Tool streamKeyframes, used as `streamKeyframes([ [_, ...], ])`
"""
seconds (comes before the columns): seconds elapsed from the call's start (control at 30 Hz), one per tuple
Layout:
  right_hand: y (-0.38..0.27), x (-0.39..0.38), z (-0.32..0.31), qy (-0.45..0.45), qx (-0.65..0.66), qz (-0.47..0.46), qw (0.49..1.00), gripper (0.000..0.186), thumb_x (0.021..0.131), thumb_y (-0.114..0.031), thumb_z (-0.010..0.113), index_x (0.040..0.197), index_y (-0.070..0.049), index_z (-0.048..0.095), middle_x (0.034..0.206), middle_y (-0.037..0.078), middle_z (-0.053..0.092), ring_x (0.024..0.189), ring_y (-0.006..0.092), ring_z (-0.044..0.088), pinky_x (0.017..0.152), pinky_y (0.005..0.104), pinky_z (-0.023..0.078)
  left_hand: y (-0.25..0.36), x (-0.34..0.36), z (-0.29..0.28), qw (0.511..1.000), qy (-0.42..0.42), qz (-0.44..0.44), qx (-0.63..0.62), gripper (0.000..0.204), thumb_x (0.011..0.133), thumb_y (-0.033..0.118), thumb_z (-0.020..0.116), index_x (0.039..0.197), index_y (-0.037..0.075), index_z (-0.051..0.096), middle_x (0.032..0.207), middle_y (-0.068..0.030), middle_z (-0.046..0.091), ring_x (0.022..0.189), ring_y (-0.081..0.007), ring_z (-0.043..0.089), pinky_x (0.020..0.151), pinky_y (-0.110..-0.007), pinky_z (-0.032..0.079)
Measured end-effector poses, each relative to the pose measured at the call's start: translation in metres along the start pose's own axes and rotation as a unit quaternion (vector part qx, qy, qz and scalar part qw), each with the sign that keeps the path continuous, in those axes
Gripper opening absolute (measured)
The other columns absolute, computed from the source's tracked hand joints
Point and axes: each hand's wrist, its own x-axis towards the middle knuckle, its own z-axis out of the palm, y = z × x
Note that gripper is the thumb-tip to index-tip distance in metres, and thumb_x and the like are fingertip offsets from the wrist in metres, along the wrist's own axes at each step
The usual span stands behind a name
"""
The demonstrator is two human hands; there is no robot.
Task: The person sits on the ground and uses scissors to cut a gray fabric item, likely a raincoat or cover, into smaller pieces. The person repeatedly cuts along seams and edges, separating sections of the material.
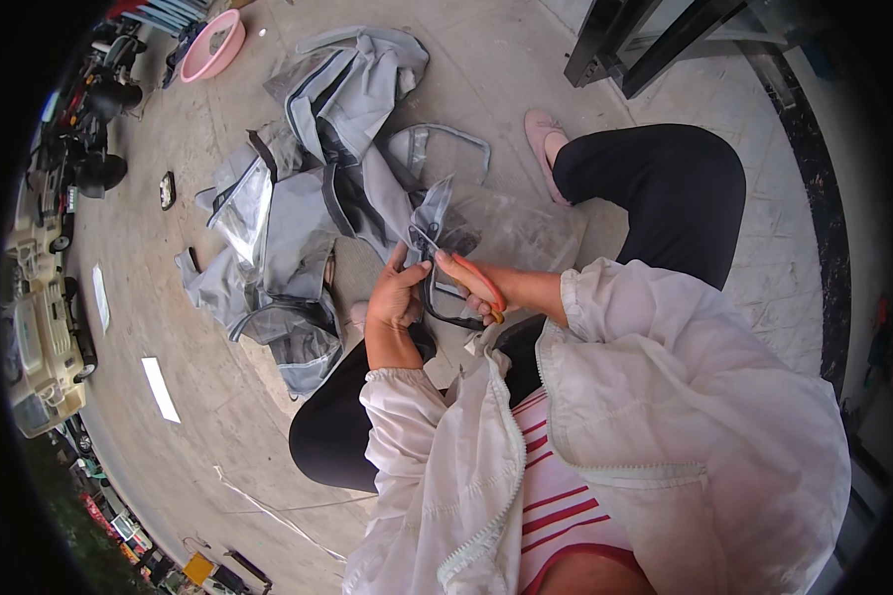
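Note:
Orange-handled scissors point(492, 282) are in my right hand point(468, 279), fingers wrapped round the handles. Their metal blades point up and left into grey fabric with clear plastic, close to my left fingertips. My left hand point(395, 289) is closed on the edge of the grey fabric point(429, 210) beside the blades. Below both hands hangs a dark strip point(431, 297). A large crumpled heap of grey fabric point(293, 213) with clear plastic panels and dark zip-like edges spreads over the ground to the left and beyond. Whether the blades are closed on the cloth, I cannot tell.
My bent legs in black trousers point(670, 183) flank the work. A pink basin point(213, 46) stands far left. White strips point(159, 389) and a small dark object point(168, 190) lie on the concrete ground point(228, 337). Vehicles point(50, 337) line the left; a black metal frame point(630, 45) stands far right.

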Motion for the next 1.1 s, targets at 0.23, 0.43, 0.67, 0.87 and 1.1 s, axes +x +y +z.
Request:
streamKeyframes([
  [0.23, 0.006, -0.012, 0.004, -0.044, -0.051, 0.074, 0.995, 0.08, 0.073, -0.087, 0.032, 0.081, -0.009, 0.045, 0.053, -0.002, 0.033, 0.04, 0.0095, 0.036, 0.043, 0.0276, 0.041, 0.001, 0.013, -0.019, 0.993, 0.109, -0.033, 0.014, 0.054, 0.078, 0.003, 0.048, 0.132, 0.006, 0.047, 0.083, 0.0012, 0.054, 0.057, -0.0094, 0.046, 0.047, -0.022, 0.037],
  [0.43, -0.029, -0.059, -0.024, -0.017, -0.236, -0.007, 0.972, 0.077, 0.074, -0.085, 0.039, 0.063, -0.009, 0.046, 0.052, -0.001, 0.036, 0.041, 0.0114, 0.039, 0.038, 0.0265, 0.034, 0.037, 0.007, -0.028, 0.97, 0.22, -0.088, 0.052, 0.009, 0.084, 0.016, 0.06, 0.091, 0.011, 0.059, 0.059, 0.0054, 0.039, 0.039, -0.0045, 0.025, 0.035, -0.021, 0.017],
  [0.67, -0.105, 0.011, -0.086, 0.324, -0.24, -0.46, 0.791, 0.055, 0.079, -0.052, 0.068, 0.086, 0.001, 0.057, 0.072, 0.016, 0.062, 0.068, 0.0298, 0.06, 0.066, 0.0383, 0.047, 0.056, 0.008, -0.005, 0.975, 0.147, -0.054, 0.158, 0.008, 0.087, 0.016, 0.064, 0.082, 0.014, 0.058, 0.061, 0.0084, 0.041, 0.043, -0.0033, 0.028, 0.041, -0.02, 0.022],
  [0.87, -0.165, 0.018, -0.1, 0.153, -0.438, -0.322, 0.825, 0.055, 0.078, -0.052, 0.068, 0.09, 0.002, 0.061, 0.077, 0.017, 0.064, 0.073, 0.0297, 0.062, 0.068, 0.0389, 0.046, 0.098, 0.016, 0.005, 0.956, 0.142, 0.067, 0.247, 0.003, 0.086, 0.011, 0.063, 0.087, 0.009, 0.062, 0.072, 0.0051, 0.055, 0.061, -0.007, 0.051, 0.056, -0.021, 0.044],
  [1.1, -0.182, -0.049, -0.057, 0.162, -0.275, -0.398, 0.86, 0.031, 0.077, -0.025, 0.075, 0.083, 0.003, 0.062, 0.068, 0.01, 0.058, 0.061, 0.0158, 0.049, 0.061, 0.0321, 0.043, 0.209, 0.041, 0.034, 0.89, 0.11, 0.234, 0.375, 0.031, 0.087, 0.007, 0.064, 0.116, -0.004, 0.06, 0.092, -0.0021, 0.064, 0.079, -0.0072, 0.057, 0.074, -0.022, 0.047],
])
